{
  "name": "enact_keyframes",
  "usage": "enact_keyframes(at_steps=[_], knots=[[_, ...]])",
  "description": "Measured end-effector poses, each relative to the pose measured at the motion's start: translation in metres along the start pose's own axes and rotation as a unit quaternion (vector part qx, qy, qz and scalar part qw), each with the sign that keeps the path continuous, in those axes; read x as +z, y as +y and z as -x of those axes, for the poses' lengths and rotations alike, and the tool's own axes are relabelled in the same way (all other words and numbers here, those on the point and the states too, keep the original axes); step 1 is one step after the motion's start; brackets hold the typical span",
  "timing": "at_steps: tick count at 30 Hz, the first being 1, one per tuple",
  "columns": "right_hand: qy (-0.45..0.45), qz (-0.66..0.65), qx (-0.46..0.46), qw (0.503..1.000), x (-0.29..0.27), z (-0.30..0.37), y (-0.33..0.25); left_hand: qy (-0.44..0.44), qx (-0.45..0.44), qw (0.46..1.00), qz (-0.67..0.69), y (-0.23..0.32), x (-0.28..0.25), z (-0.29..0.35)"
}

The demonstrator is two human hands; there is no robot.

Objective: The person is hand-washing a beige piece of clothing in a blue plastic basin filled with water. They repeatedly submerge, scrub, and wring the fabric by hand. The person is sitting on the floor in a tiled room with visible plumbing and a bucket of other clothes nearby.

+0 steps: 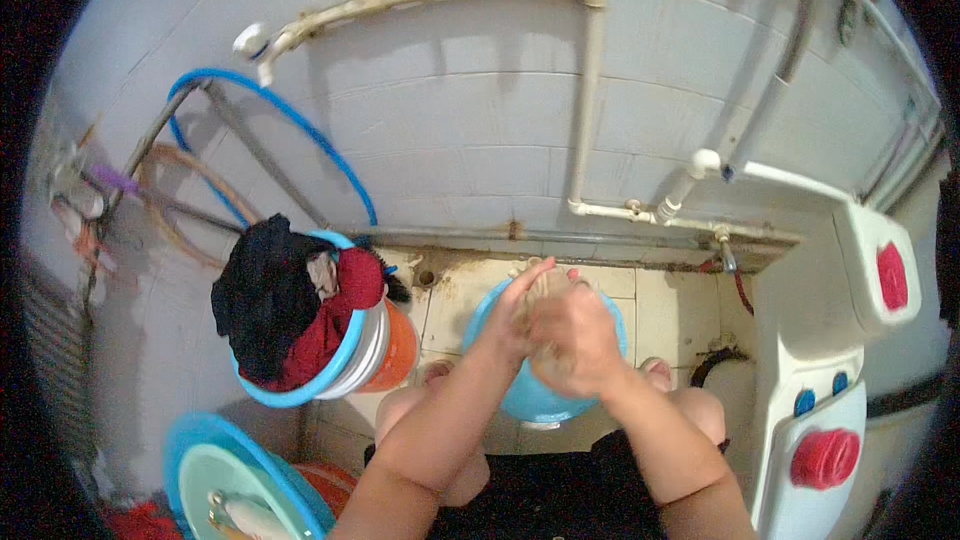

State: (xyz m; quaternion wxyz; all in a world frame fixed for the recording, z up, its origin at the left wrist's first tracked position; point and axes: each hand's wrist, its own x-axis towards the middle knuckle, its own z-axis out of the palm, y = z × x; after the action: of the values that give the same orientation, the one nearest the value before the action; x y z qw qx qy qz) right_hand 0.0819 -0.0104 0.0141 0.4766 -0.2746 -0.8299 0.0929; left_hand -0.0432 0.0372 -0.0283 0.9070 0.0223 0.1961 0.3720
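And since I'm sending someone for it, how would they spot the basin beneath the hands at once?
From the tiled wall, drop to the pale floor tiles at its foot. There, beneath the left hand and right hand, is a round, light-blue basin. Another blue basin, lower left, has a green basin nested inside; this one alone has hands over it.

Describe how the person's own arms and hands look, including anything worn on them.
The left forearm and right forearm are bare, with no sleeves in view. The left hand and right hand are ungloved, and neither wrist shows a watch or bracelet. The right hand is blurred, so I can't tell about rings there.
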Motion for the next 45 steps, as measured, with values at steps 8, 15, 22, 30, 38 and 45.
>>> enact_keyframes(at_steps=[8, 15, 22, 30, 38, 45], knots=[[0.068, -0.072, 0.038, 0.994, 0.014, 0.012, 0.004, 0.055, 0.165, 0.984, 0.019, -0.038, 0.020, 0.008], [0.038, 0.004, 0.087, 0.995, 0.019, 0.008, 0.003, 0.034, 0.193, 0.977, 0.084, -0.051, -0.013, -0.011], [0.206, -0.391, 0.452, 0.775, 0.019, 0.025, 0.052, 0.187, 0.276, 0.943, 0.009, -0.039, 0.016, 0.006], [0.078, -0.715, 0.526, 0.455, 0.006, 0.010, 0.012, 0.159, 0.291, 0.943, -0.015, -0.012, 0.011, 0.013], [0.323, -0.339, 0.428, 0.773, -0.005, 0.012, 0.049, 0.132, 0.148, 0.980, 0.010, -0.033, -0.009, -0.010], [0.038, -0.009, 0.089, 0.995, 0.007, 0.003, -0.011, -0.049, 0.099, 0.993, -0.045, -0.007, 0.008, 0.009]])
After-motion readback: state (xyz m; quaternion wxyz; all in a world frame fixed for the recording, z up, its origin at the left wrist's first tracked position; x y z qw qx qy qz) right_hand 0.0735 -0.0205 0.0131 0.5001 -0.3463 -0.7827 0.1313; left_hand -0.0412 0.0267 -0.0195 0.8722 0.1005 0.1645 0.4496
